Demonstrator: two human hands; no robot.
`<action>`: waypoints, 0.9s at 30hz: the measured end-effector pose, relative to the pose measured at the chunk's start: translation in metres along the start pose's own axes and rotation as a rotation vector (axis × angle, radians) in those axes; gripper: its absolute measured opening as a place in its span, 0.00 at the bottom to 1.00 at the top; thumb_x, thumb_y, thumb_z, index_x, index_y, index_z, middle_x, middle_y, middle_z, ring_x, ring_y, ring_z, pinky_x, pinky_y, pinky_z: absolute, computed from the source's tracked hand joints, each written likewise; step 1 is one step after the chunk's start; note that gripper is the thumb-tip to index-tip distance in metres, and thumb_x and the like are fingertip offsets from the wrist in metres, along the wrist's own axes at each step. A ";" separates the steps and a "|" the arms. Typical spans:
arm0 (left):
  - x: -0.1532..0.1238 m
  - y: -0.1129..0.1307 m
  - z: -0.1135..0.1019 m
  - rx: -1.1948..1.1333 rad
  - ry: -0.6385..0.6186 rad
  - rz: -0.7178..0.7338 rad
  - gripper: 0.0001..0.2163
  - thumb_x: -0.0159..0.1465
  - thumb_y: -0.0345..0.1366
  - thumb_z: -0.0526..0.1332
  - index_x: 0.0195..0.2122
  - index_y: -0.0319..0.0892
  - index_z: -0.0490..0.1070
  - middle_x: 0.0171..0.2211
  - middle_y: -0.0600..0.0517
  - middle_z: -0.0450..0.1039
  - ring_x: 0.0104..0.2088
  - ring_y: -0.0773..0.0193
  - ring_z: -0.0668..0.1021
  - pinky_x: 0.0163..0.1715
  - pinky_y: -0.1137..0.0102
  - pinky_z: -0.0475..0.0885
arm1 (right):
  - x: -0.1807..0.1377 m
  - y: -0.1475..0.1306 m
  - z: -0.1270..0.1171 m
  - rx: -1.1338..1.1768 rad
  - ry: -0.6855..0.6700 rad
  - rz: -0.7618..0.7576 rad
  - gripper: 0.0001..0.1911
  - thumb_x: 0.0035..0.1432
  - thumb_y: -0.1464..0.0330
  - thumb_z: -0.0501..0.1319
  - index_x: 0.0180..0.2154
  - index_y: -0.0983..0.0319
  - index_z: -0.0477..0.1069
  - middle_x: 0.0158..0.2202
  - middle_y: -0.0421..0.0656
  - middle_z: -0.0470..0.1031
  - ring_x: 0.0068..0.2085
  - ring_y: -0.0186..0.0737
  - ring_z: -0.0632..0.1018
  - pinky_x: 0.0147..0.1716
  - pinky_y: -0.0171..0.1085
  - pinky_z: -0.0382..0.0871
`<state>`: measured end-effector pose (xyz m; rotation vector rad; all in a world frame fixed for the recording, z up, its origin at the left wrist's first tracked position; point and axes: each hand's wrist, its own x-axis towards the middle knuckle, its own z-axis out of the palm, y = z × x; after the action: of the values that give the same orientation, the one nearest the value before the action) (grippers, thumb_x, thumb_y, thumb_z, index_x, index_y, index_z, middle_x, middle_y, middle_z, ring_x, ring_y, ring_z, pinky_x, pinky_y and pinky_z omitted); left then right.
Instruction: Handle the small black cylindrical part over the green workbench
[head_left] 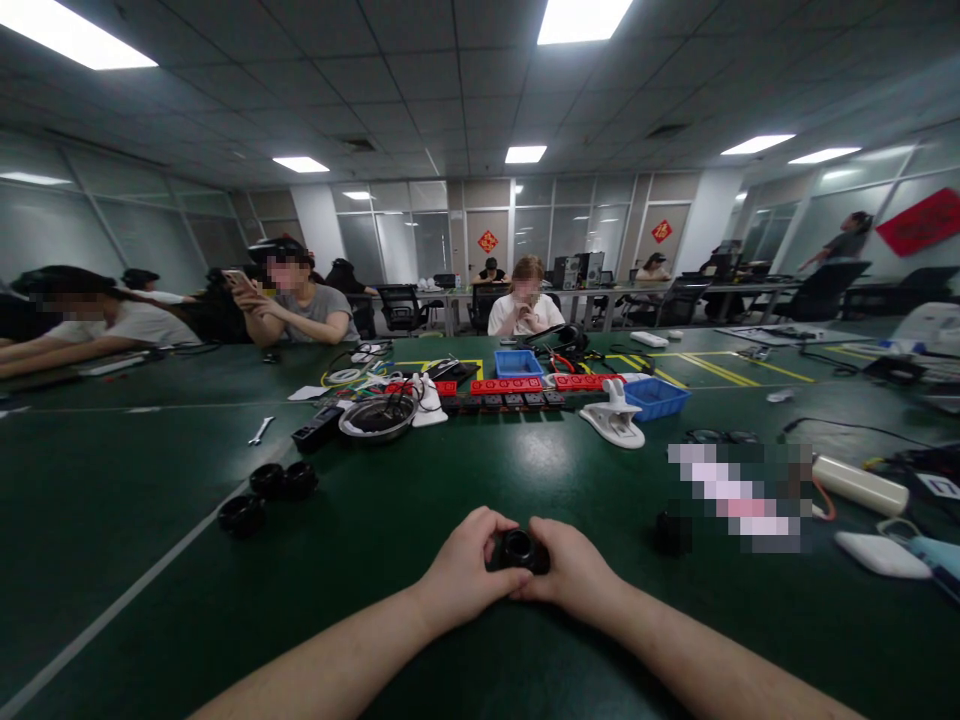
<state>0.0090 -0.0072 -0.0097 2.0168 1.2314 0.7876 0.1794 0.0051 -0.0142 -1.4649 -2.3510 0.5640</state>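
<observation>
Both hands are closed around a small black round fitting with a hole in its top, just above or on the green table. My left hand grips its left side with thumb and fingers. From the right, my right hand grips the same piece, and the two hands nearly meet at its near side. Fingers hide much of its outer wall. Off to the left lie three similar black round pieces, one of them a ring-like piece. Another black piece stands right of my right hand.
An open-end wrench, a metal bowl, a white clip stand, a blue tray and red strips lie farther back. Cables and a cream cylinder are at right. Several people sit around the room.
</observation>
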 end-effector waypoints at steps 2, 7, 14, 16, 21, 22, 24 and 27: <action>0.000 0.002 0.000 -0.004 0.016 -0.032 0.15 0.48 0.36 0.65 0.37 0.42 0.66 0.30 0.56 0.60 0.25 0.70 0.63 0.23 0.75 0.59 | 0.000 -0.002 0.005 -0.058 0.053 0.017 0.21 0.37 0.54 0.65 0.27 0.63 0.63 0.27 0.40 0.68 0.27 0.36 0.67 0.23 0.32 0.54; 0.003 -0.003 -0.003 -0.060 -0.038 0.009 0.16 0.49 0.37 0.65 0.38 0.41 0.65 0.31 0.56 0.59 0.24 0.71 0.63 0.22 0.76 0.59 | -0.003 -0.001 -0.002 -0.009 0.013 -0.093 0.26 0.36 0.56 0.66 0.37 0.62 0.66 0.35 0.43 0.69 0.34 0.42 0.70 0.31 0.35 0.60; 0.003 -0.007 -0.007 -0.105 -0.171 0.116 0.17 0.50 0.37 0.65 0.40 0.42 0.66 0.32 0.56 0.58 0.25 0.72 0.63 0.22 0.77 0.59 | -0.003 0.008 -0.018 0.178 -0.197 -0.190 0.16 0.40 0.67 0.66 0.35 0.63 0.69 0.32 0.40 0.70 0.34 0.39 0.69 0.31 0.33 0.61; 0.003 -0.006 -0.008 -0.104 -0.187 0.125 0.17 0.50 0.36 0.64 0.41 0.42 0.65 0.33 0.55 0.59 0.26 0.71 0.64 0.23 0.77 0.60 | -0.003 0.009 -0.019 0.203 -0.210 -0.192 0.17 0.39 0.68 0.67 0.35 0.63 0.69 0.32 0.39 0.69 0.33 0.38 0.69 0.30 0.33 0.60; 0.003 -0.006 -0.008 -0.086 -0.193 0.133 0.17 0.50 0.35 0.64 0.42 0.43 0.65 0.34 0.55 0.59 0.26 0.71 0.64 0.24 0.77 0.61 | -0.002 0.011 -0.020 0.220 -0.207 -0.227 0.17 0.39 0.68 0.67 0.35 0.63 0.69 0.33 0.39 0.68 0.35 0.39 0.69 0.33 0.34 0.60; 0.003 -0.006 -0.007 -0.080 -0.192 0.132 0.17 0.50 0.35 0.64 0.42 0.44 0.65 0.34 0.55 0.59 0.26 0.71 0.64 0.24 0.77 0.61 | -0.002 0.011 -0.020 0.217 -0.214 -0.235 0.17 0.39 0.68 0.67 0.35 0.62 0.70 0.33 0.39 0.68 0.35 0.39 0.69 0.33 0.34 0.60; 0.003 -0.007 -0.007 -0.078 -0.191 0.133 0.18 0.50 0.35 0.64 0.42 0.44 0.65 0.34 0.55 0.59 0.26 0.71 0.65 0.24 0.77 0.61 | 0.000 0.012 -0.021 0.220 -0.237 -0.255 0.15 0.41 0.68 0.66 0.35 0.63 0.70 0.32 0.39 0.68 0.35 0.38 0.69 0.33 0.33 0.60; 0.002 -0.006 -0.007 -0.088 -0.185 0.141 0.18 0.50 0.35 0.64 0.42 0.44 0.65 0.33 0.55 0.59 0.26 0.71 0.65 0.24 0.77 0.61 | 0.001 0.013 -0.022 0.249 -0.254 -0.282 0.14 0.42 0.69 0.66 0.35 0.63 0.70 0.32 0.39 0.67 0.34 0.37 0.69 0.33 0.32 0.60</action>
<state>0.0014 -0.0017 -0.0098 2.0697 0.9434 0.6908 0.1992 0.0148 -0.0014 -0.9815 -2.5057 0.9704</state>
